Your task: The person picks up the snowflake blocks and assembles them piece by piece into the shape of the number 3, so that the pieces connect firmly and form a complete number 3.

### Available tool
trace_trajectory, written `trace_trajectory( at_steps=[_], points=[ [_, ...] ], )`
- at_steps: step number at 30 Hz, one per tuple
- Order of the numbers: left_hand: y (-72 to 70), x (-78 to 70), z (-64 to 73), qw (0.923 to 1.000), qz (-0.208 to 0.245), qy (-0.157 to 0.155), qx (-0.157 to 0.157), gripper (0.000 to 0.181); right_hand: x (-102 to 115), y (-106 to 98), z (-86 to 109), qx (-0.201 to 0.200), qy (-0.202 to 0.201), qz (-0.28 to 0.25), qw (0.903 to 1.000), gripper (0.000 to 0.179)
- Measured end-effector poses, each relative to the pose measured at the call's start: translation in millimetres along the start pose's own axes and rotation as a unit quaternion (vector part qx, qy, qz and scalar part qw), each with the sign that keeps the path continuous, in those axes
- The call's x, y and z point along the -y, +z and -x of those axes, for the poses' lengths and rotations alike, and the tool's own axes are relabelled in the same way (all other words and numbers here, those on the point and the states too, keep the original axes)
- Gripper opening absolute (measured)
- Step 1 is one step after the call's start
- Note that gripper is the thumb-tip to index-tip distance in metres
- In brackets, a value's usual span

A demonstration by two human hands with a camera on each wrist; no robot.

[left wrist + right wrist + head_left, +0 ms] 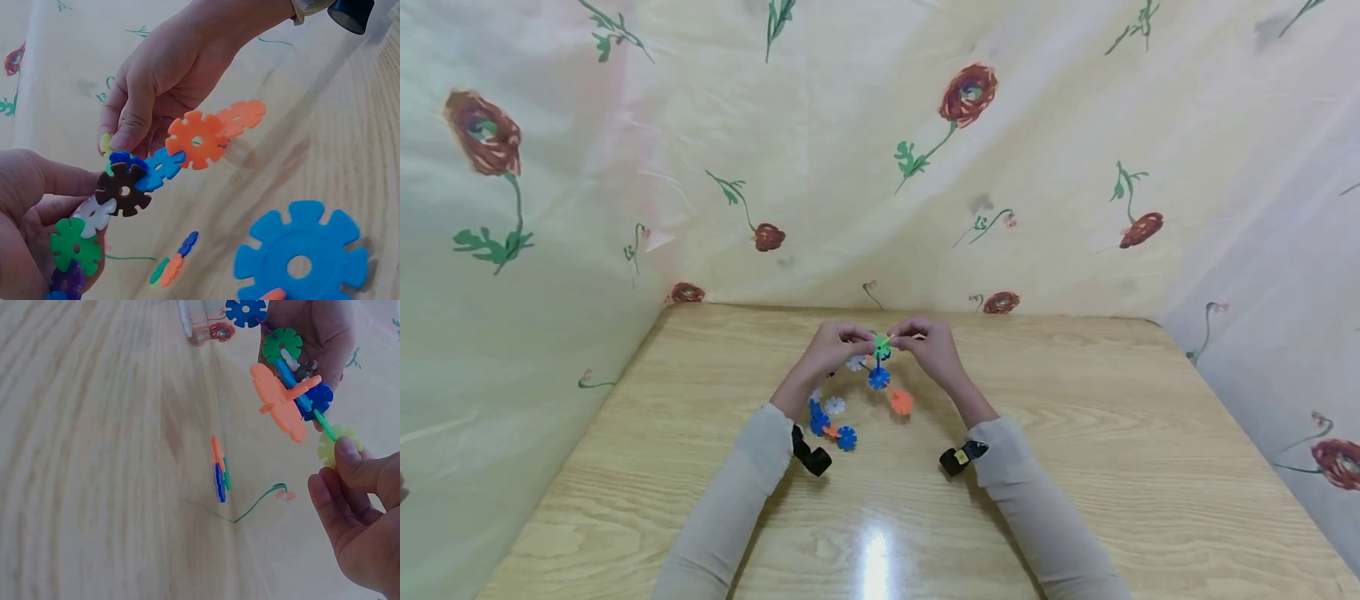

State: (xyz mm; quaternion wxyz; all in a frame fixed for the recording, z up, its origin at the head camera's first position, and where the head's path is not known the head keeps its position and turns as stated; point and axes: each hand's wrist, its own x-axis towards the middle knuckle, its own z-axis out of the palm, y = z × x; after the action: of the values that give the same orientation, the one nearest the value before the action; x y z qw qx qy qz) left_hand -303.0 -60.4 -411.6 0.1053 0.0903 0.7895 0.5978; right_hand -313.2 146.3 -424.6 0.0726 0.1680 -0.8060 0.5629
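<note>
My left hand (831,346) holds a chain of notched plastic snowflake discs, pinching near its upper end. Among the linked pieces are a brown disc (114,199), a white disc (94,219), a green disc (70,251) and an orange disc (184,147). My right hand (934,350) pinches a yellow disc (342,432) between thumb and fingers. Its edge meets a bright green disc (881,347) by the left fingertips. Below the hands hang a blue disc (879,378) and another orange disc (902,403). The left palm partly hides the chain.
More blue discs (847,438), with orange and white ones, show beside the left wrist. A small cluster of green, orange and blue discs (219,469) appears beyond the hands. Flowered cloth (850,167) stands behind the wooden table (1112,433).
</note>
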Motion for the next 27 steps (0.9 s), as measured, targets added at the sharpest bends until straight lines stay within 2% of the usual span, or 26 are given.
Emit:
trace_trajectory(
  at_steps=[11,18,27],
  points=[
    [-12.6,-2.3,0.3,0.9991,-0.018,0.005,0.038,0.019,9,-3,1.8,0.043,-0.001,0.021,0.9988,0.021],
    [-16.4,-1.5,0.7,0.9989,-0.025,0.001,0.04,0.02,7,-6,1.6,0.065,0.022,0.025,0.9973,0.029],
    [-24.9,0.3,-0.2,0.999,-0.024,-0.001,0.039,0.02,1,-13,-0.3,0.097,0.046,0.042,0.9933,0.029]
  ],
)
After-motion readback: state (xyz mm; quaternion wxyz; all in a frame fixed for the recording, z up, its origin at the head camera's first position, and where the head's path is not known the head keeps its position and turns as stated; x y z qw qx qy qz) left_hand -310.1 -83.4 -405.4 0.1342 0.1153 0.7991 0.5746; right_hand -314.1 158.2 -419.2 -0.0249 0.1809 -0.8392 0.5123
